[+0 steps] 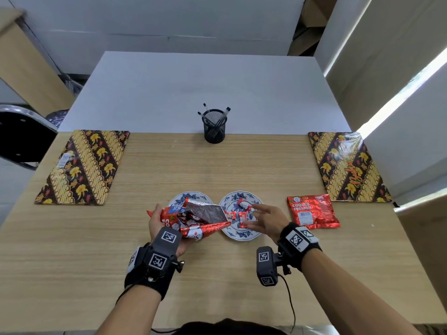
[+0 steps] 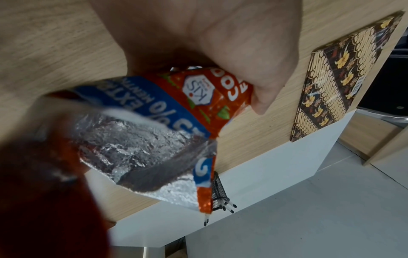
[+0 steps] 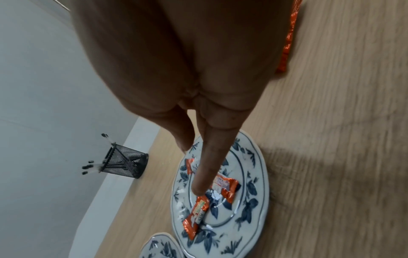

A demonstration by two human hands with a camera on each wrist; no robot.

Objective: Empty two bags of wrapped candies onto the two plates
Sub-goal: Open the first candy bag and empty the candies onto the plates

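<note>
Head view: wooden table point(image 1: 217, 170), two blue-patterned plates side by side near its front edge.
Left hand point(image 1: 159, 222): curled round the lower end of the torn bag point(image 1: 193, 220), held tipped on its side above the left plate point(image 1: 193, 198), silver-lined mouth turned toward the right plate point(image 1: 238, 234).
Bag contents: wrapped candies visible inside the opening.
Right hand point(image 1: 266, 220): fingers point(image 3: 208, 167) straight and apart, gripping nothing, hovering over the right plate.
Candies on right plate: a few red wrapped candies point(image 3: 196, 216) lying on it, one partly hidden under the extended finger in the right wrist view.
Second bag point(image 1: 312, 211): sealed, flat on the table, right of the right plate and apart from it.
Blocking: torn bag covers much of the left plate; whether candies lie on it cannot be told.
Surroundings: black mesh pen cup point(image 1: 214, 126) with pens at the table's far edge; one batik-patterned book point(image 1: 82, 166) at far left, another batik-patterned book point(image 1: 348, 166) at far right.
Left wrist view: near edge of the bag blurred.
</note>
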